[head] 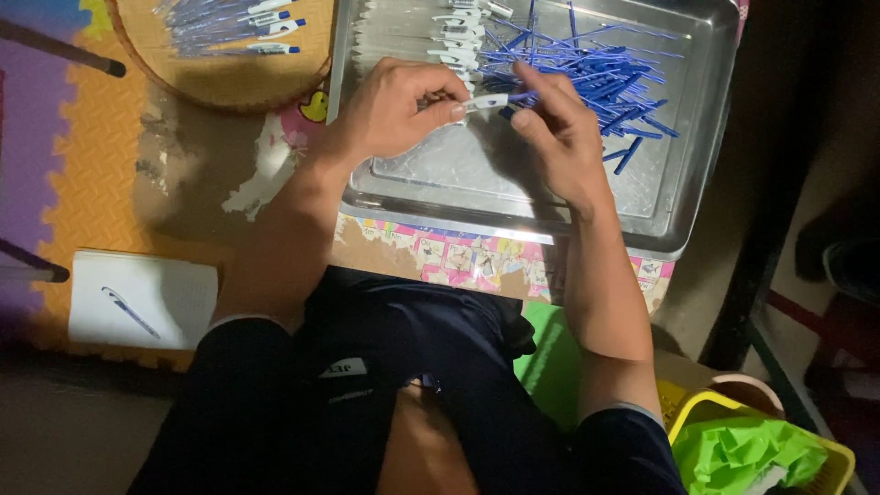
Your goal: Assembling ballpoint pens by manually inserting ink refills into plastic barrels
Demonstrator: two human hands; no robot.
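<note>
Firstly, at the far left a white notepad (142,298) is lying on the foam floor mat (87,183), with one blue pen (130,313) resting on it. Above it, a round woven basket (229,87) is holding a small bunch of finished pens (234,23) with white caps. Moving to the middle, the left hand (390,110) is curling its fingers narrowly around a clear pen barrel (484,103), pinching it between thumb and forefinger over the steel tray (678,211). Just beside it, the right hand (555,137) is meeting the same barrel, its fingers closing on the end where a thin blue refill (519,94) is showing. Behind the hands, a row of clear barrels (412,37) is lying in the tray's left part, and a loose pile of blue refills (596,69) is spreading over its right part. At the lower right, a yellow basket (825,467) is holding crumpled green plastic (742,454).
</note>
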